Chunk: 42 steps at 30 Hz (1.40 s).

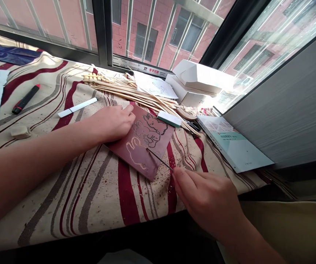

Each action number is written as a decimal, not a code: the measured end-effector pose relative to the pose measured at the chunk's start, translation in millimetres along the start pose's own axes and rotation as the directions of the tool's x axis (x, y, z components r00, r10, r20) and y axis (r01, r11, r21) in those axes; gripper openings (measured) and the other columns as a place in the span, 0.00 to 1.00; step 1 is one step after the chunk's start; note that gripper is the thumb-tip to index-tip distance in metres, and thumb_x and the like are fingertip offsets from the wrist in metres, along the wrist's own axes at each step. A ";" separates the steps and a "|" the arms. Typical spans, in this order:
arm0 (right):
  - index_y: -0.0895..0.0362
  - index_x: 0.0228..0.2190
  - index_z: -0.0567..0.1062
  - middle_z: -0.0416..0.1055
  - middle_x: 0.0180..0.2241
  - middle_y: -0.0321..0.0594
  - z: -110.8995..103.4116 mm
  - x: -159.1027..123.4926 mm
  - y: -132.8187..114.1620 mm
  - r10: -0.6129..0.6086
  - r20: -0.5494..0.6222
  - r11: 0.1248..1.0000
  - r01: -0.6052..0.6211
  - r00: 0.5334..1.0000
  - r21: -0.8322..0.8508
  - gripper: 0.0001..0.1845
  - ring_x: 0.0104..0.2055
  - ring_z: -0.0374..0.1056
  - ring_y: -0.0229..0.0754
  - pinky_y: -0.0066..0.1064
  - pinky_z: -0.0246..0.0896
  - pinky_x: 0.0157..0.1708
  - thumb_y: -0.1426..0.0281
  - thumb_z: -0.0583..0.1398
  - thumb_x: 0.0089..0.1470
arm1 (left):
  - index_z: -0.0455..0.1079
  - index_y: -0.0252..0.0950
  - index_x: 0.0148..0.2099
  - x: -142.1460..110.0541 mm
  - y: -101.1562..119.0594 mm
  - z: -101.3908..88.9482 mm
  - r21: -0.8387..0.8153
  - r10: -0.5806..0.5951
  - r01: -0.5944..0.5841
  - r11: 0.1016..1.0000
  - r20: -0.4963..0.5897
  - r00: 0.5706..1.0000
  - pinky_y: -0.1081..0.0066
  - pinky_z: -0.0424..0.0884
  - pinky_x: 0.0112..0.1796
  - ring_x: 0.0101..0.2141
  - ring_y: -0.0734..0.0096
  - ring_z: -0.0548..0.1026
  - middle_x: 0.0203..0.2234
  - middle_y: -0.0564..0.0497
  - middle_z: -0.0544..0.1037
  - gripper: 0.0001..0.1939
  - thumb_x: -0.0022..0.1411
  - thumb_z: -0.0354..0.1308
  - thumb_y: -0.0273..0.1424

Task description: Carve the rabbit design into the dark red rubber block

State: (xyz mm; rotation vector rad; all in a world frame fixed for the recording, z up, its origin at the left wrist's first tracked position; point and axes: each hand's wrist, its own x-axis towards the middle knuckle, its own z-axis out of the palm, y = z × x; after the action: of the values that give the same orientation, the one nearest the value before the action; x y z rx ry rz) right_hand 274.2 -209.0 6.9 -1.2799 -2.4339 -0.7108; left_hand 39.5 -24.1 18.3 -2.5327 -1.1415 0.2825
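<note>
A brown carving board (158, 165) lies at a slant on the striped cloth. Dark rabbit-like outlines are drawn on its upper part, and a pale cut outline of a similar figure shows lower left. My left hand (115, 123) presses on the board's upper left edge with its fingers curled; their undersides are hidden. Between the closed fingers of my right hand (206, 198) is a thin dark carving tool (160, 159), whose tip touches the board beside the pale outline. A white-and-green eraser-like block (169, 118) rests at the board's top right edge.
Behind the board lie a bundle of thin wooden sticks (136, 91), a paper with a drawing (156, 86) and a white box (196, 79). A book (235, 146) is at right. Left are a white pen (78, 107), a black-and-red marker (26, 99) and a greyish lump (20, 132). Shavings dot the cloth.
</note>
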 end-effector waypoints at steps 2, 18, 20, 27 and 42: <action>0.59 0.28 0.75 0.66 0.18 0.32 0.2 -1.2 -2.6 -0.007 0.000 1.000 0.007 1.000 -0.005 0.12 0.19 0.58 0.39 0.34 0.44 0.25 0.82 0.57 0.59 | 0.73 0.28 0.55 0.1 -0.3 -0.4 0.020 -0.003 0.003 1.000 0.000 1.000 0.62 0.68 0.39 0.44 0.55 0.76 0.57 0.32 0.72 0.22 0.74 0.39 0.23; 0.57 0.27 0.73 0.63 0.18 0.31 -3.8 17.0 22.9 -0.129 0.055 0.991 0.130 0.990 -0.014 0.12 0.19 0.53 0.38 0.35 0.39 0.24 0.81 0.57 0.60 | 0.73 0.29 0.57 -0.8 -0.8 -1.8 0.021 0.013 -0.013 1.000 0.004 1.000 0.60 0.69 0.38 0.44 0.53 0.77 0.58 0.32 0.72 0.23 0.73 0.38 0.23; 0.57 0.27 0.72 0.63 0.18 0.31 -2.3 18.6 32.6 -0.178 0.087 0.984 0.178 0.980 0.013 0.12 0.20 0.53 0.37 0.34 0.38 0.24 0.80 0.57 0.61 | 0.73 0.29 0.56 -0.7 -1.0 -2.1 -0.005 0.003 -0.003 1.000 0.008 1.000 0.60 0.69 0.38 0.44 0.53 0.77 0.58 0.32 0.72 0.23 0.73 0.38 0.22; 0.57 0.27 0.71 0.63 0.18 0.30 5.5 25.9 55.1 -0.274 0.085 0.962 0.273 0.958 0.029 0.12 0.21 0.52 0.36 0.33 0.36 0.25 0.80 0.57 0.63 | 0.76 0.29 0.55 -2.0 -0.6 -4.2 -0.075 0.002 -0.003 0.997 -0.020 1.000 0.60 0.69 0.39 0.43 0.54 0.77 0.57 0.31 0.73 0.23 0.72 0.41 0.22; 0.57 0.29 0.71 0.64 0.19 0.30 6.9 28.2 59.5 -0.297 0.126 0.955 0.292 0.947 0.057 0.12 0.22 0.54 0.35 0.33 0.36 0.26 0.81 0.55 0.62 | 0.74 0.30 0.57 -2.9 0.3 -7.5 -0.014 -0.007 0.007 1.000 0.011 1.000 0.62 0.70 0.39 0.44 0.57 0.77 0.59 0.33 0.73 0.23 0.73 0.40 0.22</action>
State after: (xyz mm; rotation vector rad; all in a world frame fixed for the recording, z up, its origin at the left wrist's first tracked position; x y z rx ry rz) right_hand 307.6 -157.4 31.5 -0.9879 -2.7701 -0.6674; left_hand 40.2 -28.2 25.2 -2.5424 -1.1600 0.2882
